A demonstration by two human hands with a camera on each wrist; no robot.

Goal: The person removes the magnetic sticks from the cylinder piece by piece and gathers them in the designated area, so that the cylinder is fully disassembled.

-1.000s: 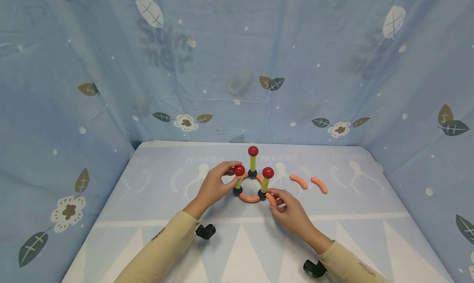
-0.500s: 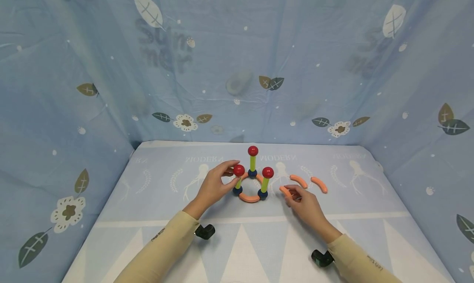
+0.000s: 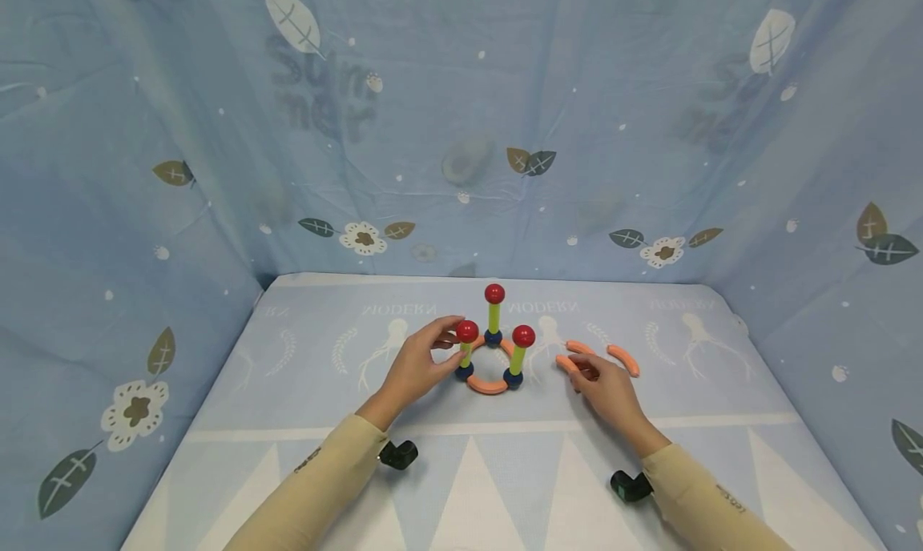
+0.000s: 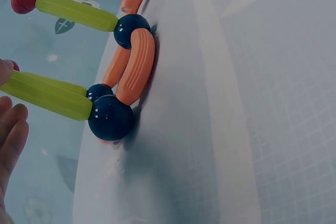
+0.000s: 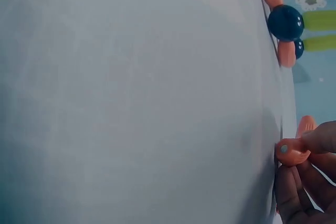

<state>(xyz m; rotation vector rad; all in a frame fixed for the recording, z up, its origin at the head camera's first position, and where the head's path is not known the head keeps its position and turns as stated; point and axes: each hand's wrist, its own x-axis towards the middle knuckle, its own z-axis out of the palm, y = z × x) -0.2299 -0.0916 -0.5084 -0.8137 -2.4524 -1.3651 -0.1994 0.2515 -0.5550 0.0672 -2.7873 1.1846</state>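
Observation:
A toy frame of magnetic sticks and balls stands on the table, with curved orange sticks (image 3: 487, 386) linking dark blue balls (image 4: 111, 117) in a ring. Three upright green sticks (image 4: 76, 12) rise from it, each topped by a red ball (image 3: 523, 335). My left hand (image 3: 418, 363) holds the left upright near its red ball (image 3: 467, 331), thumb in front and fingers behind. Right of the ring, my right hand (image 3: 609, 391) pinches a loose curved orange magnetic stick (image 5: 293, 151) by the tabletop. A silvery spot shows on its end in the right wrist view.
Two more curved orange sticks lie at the right: one (image 3: 579, 347) just behind my right hand, another (image 3: 623, 359) farther right. Patterned blue cloth (image 3: 461, 134) walls the back and sides of the table (image 3: 476, 471). Black wrist-worn devices (image 3: 630, 486) hang under both forearms.
My right hand has moved right, away from the ring's right blue ball, carrying the curved orange stick toward the loose ones. My left hand stays at the left upright.

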